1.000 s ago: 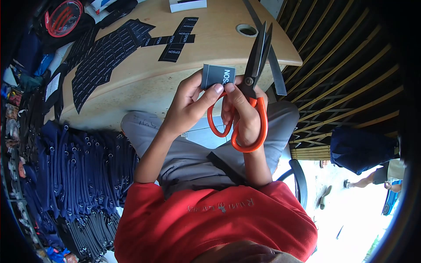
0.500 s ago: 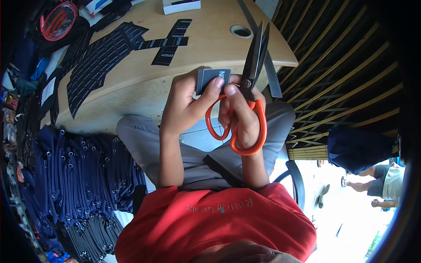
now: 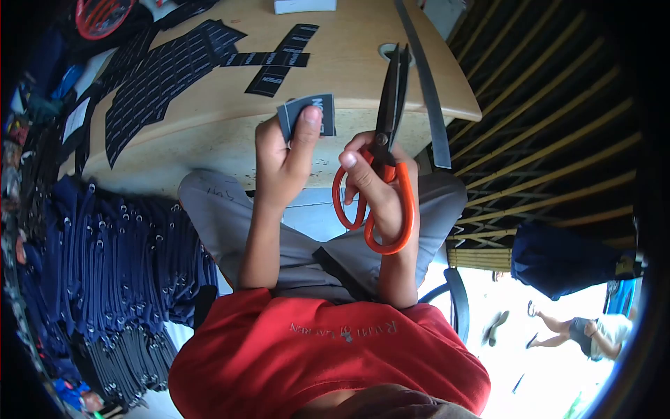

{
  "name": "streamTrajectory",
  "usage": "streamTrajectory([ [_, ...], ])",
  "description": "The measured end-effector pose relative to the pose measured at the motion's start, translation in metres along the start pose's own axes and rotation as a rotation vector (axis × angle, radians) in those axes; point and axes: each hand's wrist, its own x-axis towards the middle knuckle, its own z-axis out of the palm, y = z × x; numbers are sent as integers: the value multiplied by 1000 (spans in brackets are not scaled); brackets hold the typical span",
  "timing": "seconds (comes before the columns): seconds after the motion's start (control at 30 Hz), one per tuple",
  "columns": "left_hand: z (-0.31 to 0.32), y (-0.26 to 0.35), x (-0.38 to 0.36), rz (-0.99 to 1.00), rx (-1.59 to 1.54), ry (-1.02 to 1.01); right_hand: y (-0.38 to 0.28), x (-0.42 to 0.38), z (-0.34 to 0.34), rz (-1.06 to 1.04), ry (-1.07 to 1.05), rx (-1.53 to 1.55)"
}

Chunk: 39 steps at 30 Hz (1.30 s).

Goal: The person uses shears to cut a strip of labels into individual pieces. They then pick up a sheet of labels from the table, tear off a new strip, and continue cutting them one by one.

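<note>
My left hand [image 3: 283, 160] pinches a small dark grey label [image 3: 326, 119] between thumb and fingers, above my lap near the desk's front edge. Pale letters show on it beside the thumb, and there seems to be more than one layer. My right hand [image 3: 382, 195] grips a pair of scissors [image 3: 393, 98] by orange handles, the dark blades pointing up and almost closed. The blades stand apart from the label. Black strips of EPSON labels [image 3: 269, 78] lie crossed on the desk, beyond my left hand.
A larger spread of printed black sheets [image 3: 164, 73] covers the left of the wooden desk [image 3: 349, 77]. A long flat metal strip [image 3: 427, 77] overhangs its right side. Many navy straps [image 3: 132, 258] hang at lower left. A folding gate [image 3: 544, 133] is at right; another person [image 3: 583, 335] is outside.
My hands have moved apart, the left one carrying the label left and upward. The scissor blades have come closer together. The whole view has shifted slightly.
</note>
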Motion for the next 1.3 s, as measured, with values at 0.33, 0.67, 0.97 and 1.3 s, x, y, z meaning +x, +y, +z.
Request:
streamTrajectory([
  [0.33,-27,6,8,27,123,188,42,-3,24,-149,-369,-102],
  [0.67,-27,2,5,174,232,180,38,-9,29,-133,-377,-181],
  [0.97,-21,5,2,162,212,137,28,-11,28,-137,-330,-236],
  [1.3,-22,5,1,196,202,122,19,-14,30,-127,-340,-211],
])
